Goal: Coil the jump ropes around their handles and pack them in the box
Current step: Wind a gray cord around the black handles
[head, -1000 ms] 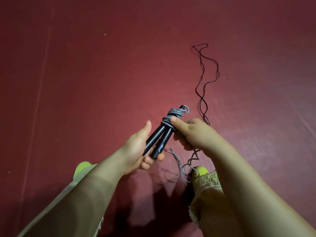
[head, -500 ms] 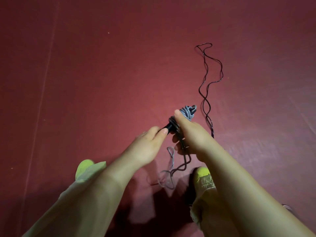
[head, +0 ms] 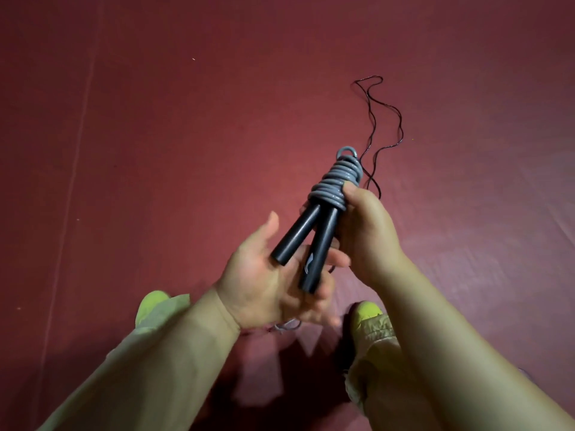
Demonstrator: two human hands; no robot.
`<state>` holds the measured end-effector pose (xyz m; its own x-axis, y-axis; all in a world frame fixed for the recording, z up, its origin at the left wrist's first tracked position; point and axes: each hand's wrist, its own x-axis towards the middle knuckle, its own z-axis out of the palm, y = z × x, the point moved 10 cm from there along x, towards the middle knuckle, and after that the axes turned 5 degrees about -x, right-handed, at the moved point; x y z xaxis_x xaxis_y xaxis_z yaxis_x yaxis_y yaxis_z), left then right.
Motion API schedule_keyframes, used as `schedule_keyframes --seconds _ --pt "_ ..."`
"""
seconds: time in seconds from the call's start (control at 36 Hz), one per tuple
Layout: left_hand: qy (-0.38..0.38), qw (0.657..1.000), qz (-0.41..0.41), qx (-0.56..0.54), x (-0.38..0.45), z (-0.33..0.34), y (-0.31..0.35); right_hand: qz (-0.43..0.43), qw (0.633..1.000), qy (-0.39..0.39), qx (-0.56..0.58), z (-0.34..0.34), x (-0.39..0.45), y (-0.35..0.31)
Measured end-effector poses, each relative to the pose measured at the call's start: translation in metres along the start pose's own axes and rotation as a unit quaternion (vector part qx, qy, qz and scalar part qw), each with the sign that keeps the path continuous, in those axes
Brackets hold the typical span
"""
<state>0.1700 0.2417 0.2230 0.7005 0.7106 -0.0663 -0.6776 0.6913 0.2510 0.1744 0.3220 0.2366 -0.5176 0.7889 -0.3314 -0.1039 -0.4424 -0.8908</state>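
A grey jump rope [head: 337, 181] is wound in several turns round the top of its two black handles [head: 306, 241], with a small loop sticking out above. My right hand [head: 367, 234] grips the bundle at the coil, thumb pressed on the grey turns. My left hand [head: 273, 275] lies palm up under the handles' lower ends, fingers spread and straight. A short grey tail of rope [head: 284, 325] hangs below my left hand. A second, thin black rope [head: 378, 126] lies loose and wavy on the floor beyond the bundle. No box is in view.
The floor [head: 155, 150] is a dark red mat with a faint seam running down its left side. My two yellow-green shoes [head: 151, 306] [head: 367, 311] and khaki trouser legs show below my arms.
The bundle has been lifted and turned so both handles point down toward me. More grey rope sits on the coil and less hangs loose. My left hand has opened beneath the handles.
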Motion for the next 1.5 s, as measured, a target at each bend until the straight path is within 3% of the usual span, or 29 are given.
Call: schedule_keyframes --seconds 0.14,0.31,0.53,0.72,0.86,0.94,1.25,1.42,1.5 --pt "0.000 1.000 -0.023 0.007 0.007 0.006 -0.012 0.002 0.997 0.011 -0.078 -0.006 0.002 0.001" --pt "0.166 0.981 -0.036 0.093 0.002 -0.030 0.002 0.064 0.966 0.039 -0.246 -0.031 0.001 0.009" --pt "0.333 0.896 -0.035 0.291 -0.016 -0.062 0.015 0.123 0.914 0.072 -0.381 -0.045 -0.002 0.016" --pt "0.441 0.793 0.007 0.421 -0.032 -0.084 0.038 0.116 0.851 0.117 -0.499 -0.051 -0.003 0.015" --pt "0.474 0.700 0.019 0.534 -0.040 -0.083 0.055 0.102 0.870 0.137 -0.462 -0.052 0.000 0.015" --pt "0.492 0.663 0.001 0.564 -0.046 -0.088 0.058 0.106 0.885 0.126 -0.436 -0.049 0.001 0.020" --pt "0.514 0.606 0.021 0.607 -0.046 -0.076 0.067 0.082 0.878 0.143 -0.450 -0.043 -0.001 0.009" --pt "0.516 0.541 0.076 0.659 -0.047 -0.062 0.079 0.072 0.888 0.142 -0.431 -0.041 -0.005 0.006" --pt "0.501 0.571 0.066 0.647 -0.047 -0.066 0.077 0.044 0.885 0.130 -0.445 -0.037 -0.005 -0.001"
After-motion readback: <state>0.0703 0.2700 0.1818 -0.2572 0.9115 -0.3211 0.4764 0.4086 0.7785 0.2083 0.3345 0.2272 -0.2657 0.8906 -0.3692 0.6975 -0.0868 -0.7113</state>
